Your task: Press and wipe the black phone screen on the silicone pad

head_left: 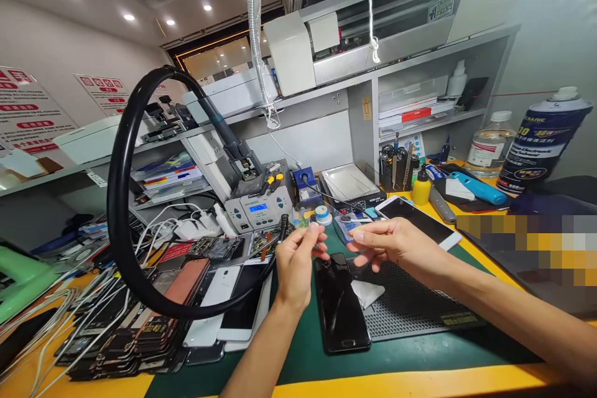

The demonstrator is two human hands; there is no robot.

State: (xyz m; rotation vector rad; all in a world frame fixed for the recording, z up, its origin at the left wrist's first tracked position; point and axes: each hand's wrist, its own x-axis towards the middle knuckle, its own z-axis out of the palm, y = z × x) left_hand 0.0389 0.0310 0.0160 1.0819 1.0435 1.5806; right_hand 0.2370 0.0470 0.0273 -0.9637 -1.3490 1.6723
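Note:
Both my hands are raised over the bench, a small gap between them. My left hand (295, 261) is closed, thumb and forefinger pinched together; whatever is between them is too small to name. Facing it, my right hand (392, 241) has its thumb pressed toward the forefinger with the other fingers curled; what it grips, if anything, cannot be made out. Below them a black smartphone (342, 317) lies screen up on the green mat (298, 357). A crumpled white wipe (368, 293) rests beside the phone on a dark perforated pad (410, 311).
A thick black hose (116, 199) loops at the left, before a rework station (259, 208). Stacked phone parts (153, 329) and white phones (217, 298) lie there too. A white tablet (417, 221), a yellow bottle (421, 186) and a spray can (541, 140) stand or lie right.

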